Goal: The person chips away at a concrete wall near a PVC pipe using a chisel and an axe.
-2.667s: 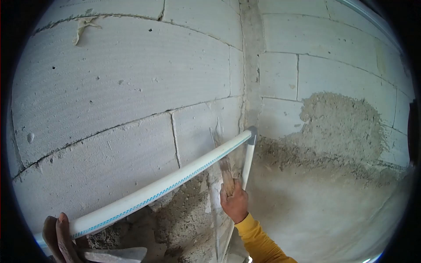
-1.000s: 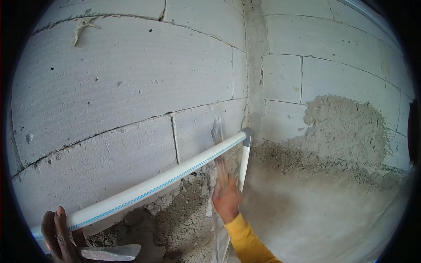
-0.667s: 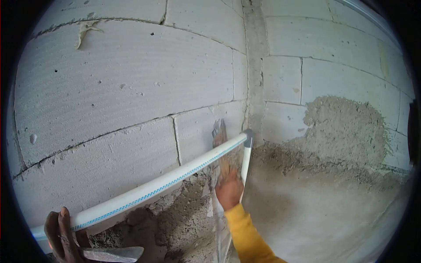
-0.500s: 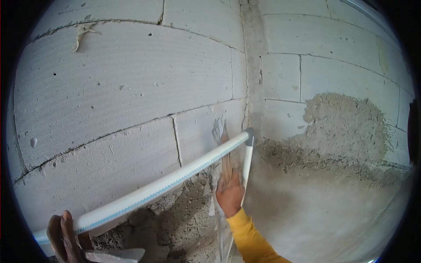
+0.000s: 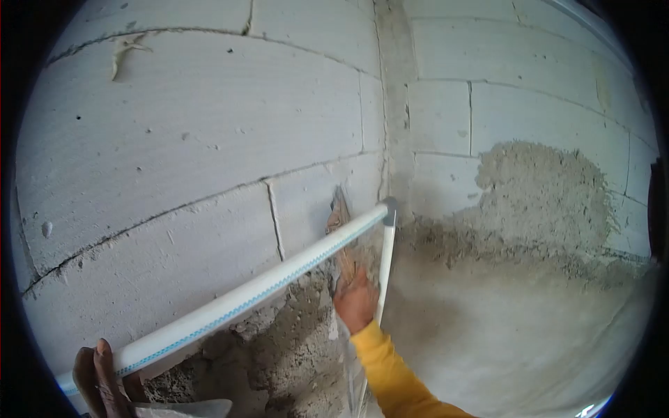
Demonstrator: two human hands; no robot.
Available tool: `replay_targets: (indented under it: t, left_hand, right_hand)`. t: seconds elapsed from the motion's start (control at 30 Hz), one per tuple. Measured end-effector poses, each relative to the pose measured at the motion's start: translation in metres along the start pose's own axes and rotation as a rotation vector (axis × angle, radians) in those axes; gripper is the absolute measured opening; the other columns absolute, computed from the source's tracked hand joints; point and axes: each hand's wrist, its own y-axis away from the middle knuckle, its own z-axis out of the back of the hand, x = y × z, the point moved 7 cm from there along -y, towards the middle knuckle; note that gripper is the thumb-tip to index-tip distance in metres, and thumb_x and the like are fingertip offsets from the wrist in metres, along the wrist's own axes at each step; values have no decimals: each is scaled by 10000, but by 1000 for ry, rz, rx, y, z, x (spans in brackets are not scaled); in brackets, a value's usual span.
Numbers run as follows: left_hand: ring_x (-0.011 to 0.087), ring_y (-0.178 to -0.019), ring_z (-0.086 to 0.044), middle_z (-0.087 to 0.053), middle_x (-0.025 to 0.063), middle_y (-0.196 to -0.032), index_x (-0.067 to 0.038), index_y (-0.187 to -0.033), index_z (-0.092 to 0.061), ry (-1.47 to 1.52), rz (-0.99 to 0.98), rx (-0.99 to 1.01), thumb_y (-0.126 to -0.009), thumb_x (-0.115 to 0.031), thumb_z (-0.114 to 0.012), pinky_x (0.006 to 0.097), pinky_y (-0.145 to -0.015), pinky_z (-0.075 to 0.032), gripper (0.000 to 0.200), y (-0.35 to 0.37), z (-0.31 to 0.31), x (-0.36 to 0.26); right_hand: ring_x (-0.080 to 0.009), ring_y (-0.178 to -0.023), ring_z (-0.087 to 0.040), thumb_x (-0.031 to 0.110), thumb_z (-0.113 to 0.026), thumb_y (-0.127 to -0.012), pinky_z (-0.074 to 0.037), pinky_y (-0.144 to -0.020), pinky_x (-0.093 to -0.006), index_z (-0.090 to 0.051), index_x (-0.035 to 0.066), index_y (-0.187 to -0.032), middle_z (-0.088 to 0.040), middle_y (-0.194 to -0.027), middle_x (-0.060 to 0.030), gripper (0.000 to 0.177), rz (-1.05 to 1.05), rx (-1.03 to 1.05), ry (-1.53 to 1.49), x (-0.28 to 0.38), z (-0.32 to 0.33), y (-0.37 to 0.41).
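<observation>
A long white pipe (image 5: 230,302) with a blue stripe slopes up from the lower left to a grey elbow (image 5: 391,209) near the wall corner. My left hand (image 5: 103,380) is closed around its lower end. A grey flat piece (image 5: 185,408) with an angled end lies just below that hand, partly cut off by the frame. My right hand (image 5: 356,299), in a yellow sleeve, is closed on the wooden handle of a tool. The tool's tapered head (image 5: 338,213) points up at the left wall, beyond the pipe, which crosses in front of part of it.
A thinner white pipe (image 5: 385,272) drops from the elbow, right beside my right hand. Light block walls (image 5: 195,118) meet in a corner ahead. Rough broken mortar (image 5: 300,334) lies below the sloping pipe, and a rough mortar patch (image 5: 550,191) covers part of the right wall.
The tool's head, blurred before, shows more sharply and sits further left against the wall. My right hand has shifted slightly left. My left hand keeps its place on the pipe.
</observation>
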Motion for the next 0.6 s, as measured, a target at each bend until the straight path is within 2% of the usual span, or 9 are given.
replay_targets:
  t: [0.1,0.2,0.3,0.33,0.43,0.53,0.6]
  left_hand:
    - [365,-1219,-574,-544,229,-1314,-44,-1398,-562,-9,-32,4,-800,98,-667,470,-928,-545,624,4,-1,7]
    - [351,-1200,-582,-556,213,-1299,-61,-1390,-573,-3,43,-9,-805,94,-668,471,-906,-559,612,3,-3,5]
    - [348,-1177,-592,-557,214,-1293,-60,-1388,-575,11,14,3,-843,52,-658,478,-892,-558,563,2,-3,4]
    - [347,-1167,-595,-557,216,-1291,-58,-1388,-575,11,7,2,-858,35,-654,481,-887,-557,544,2,-2,4]
    - [359,-1181,-596,-543,215,-1313,-58,-1400,-564,-21,-2,23,-890,-18,-642,483,-888,-584,517,0,-2,5]
    - [332,-1145,-624,-699,165,-1219,25,-1289,-627,-77,-75,-46,-893,-32,-734,420,-918,-546,414,-18,7,-18]
    - [354,-1184,-601,-586,191,-1293,-31,-1375,-571,-32,25,-13,-895,-46,-672,465,-923,-585,491,-10,-2,-5]
  right_hand:
    - [-449,-719,-643,86,-692,-828,-505,-653,-526,-499,-49,-1248,-653,-810,-274,481,20,8,-228,11,20,11]
    - [-445,-714,-644,98,-696,-829,-504,-652,-524,-504,-26,-1243,-651,-770,-247,474,148,-104,-205,18,27,3]
    - [-439,-715,-649,116,-708,-823,-508,-658,-516,-499,-15,-1260,-654,-749,-219,502,-54,26,-104,10,8,-5]
    - [-441,-719,-650,129,-719,-814,-509,-662,-507,-505,-18,-1249,-660,-755,-220,506,-96,74,-201,12,14,-2]
    - [-444,-703,-646,130,-718,-817,-507,-655,-510,-500,-34,-1257,-655,-741,-223,518,-42,3,-160,2,12,11]
    - [-454,-690,-642,127,-713,-822,-506,-637,-515,-505,-35,-1226,-649,-733,-234,482,120,-125,-133,11,18,-2]
    - [-461,-692,-640,131,-710,-828,-506,-634,-518,-504,-31,-1216,-646,-745,-250,468,53,-19,-174,4,24,7]
